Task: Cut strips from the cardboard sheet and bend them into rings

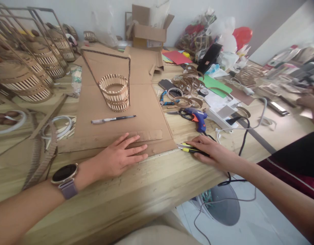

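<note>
My left hand [118, 157] lies flat with fingers spread on the near edge of a large cardboard sheet [116, 102] on the wooden table [136, 190]. A narrow cut cardboard strip [149, 135] lies just beyond its fingertips. My right hand [210, 151] rests on the table to the right of the sheet, fingers laid over a yellow and black utility knife [184, 147]. A pen [113, 119] lies on the sheet. Behind it stands a small basket of wooden sticks [114, 92] under a cardboard arch handle.
A blue glue gun [198, 119] with black cables lies right of the sheet, beside scissors, cardboard rings [187, 83] and coloured paper. Several finished stick baskets [31, 68] crowd the far left. A cardboard box [146, 34] stands at the back. Another person's hands [310, 102] are at far right.
</note>
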`<state>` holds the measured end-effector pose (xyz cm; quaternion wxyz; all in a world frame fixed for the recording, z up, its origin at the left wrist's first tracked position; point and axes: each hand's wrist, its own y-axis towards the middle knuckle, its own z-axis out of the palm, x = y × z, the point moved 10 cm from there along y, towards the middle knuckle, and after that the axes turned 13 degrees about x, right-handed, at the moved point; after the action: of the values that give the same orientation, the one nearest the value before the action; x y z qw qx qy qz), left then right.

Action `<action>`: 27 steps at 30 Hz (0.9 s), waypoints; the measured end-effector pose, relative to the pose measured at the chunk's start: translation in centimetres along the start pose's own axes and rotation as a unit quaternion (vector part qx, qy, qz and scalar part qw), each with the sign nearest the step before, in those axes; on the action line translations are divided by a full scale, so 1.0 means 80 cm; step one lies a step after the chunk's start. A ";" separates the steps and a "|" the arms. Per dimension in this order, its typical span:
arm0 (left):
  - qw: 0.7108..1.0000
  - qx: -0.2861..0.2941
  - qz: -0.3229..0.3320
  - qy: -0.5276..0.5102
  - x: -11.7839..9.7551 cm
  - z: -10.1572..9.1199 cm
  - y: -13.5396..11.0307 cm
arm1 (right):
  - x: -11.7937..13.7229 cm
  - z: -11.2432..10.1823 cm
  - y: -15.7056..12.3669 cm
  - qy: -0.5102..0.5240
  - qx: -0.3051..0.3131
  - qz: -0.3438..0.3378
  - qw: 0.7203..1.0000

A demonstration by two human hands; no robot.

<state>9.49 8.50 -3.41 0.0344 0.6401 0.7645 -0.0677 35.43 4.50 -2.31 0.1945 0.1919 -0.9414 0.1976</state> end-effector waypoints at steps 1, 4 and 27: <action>1.000 -0.003 0.000 0.000 0.000 0.000 0.000 | 0.000 -0.001 -0.001 0.002 0.000 -0.001 1.000; 1.000 -0.002 -0.005 -0.004 0.001 -0.001 0.000 | 0.002 0.000 -0.004 0.010 0.006 0.001 1.000; 1.000 -0.027 0.005 -0.005 0.000 -0.004 0.003 | 0.034 0.008 -0.022 -0.029 -0.055 0.072 0.995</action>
<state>9.76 8.60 -3.10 0.0556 0.6422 0.7629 -0.0503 33.70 1.99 -1.11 0.1626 0.1185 -0.9675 0.1534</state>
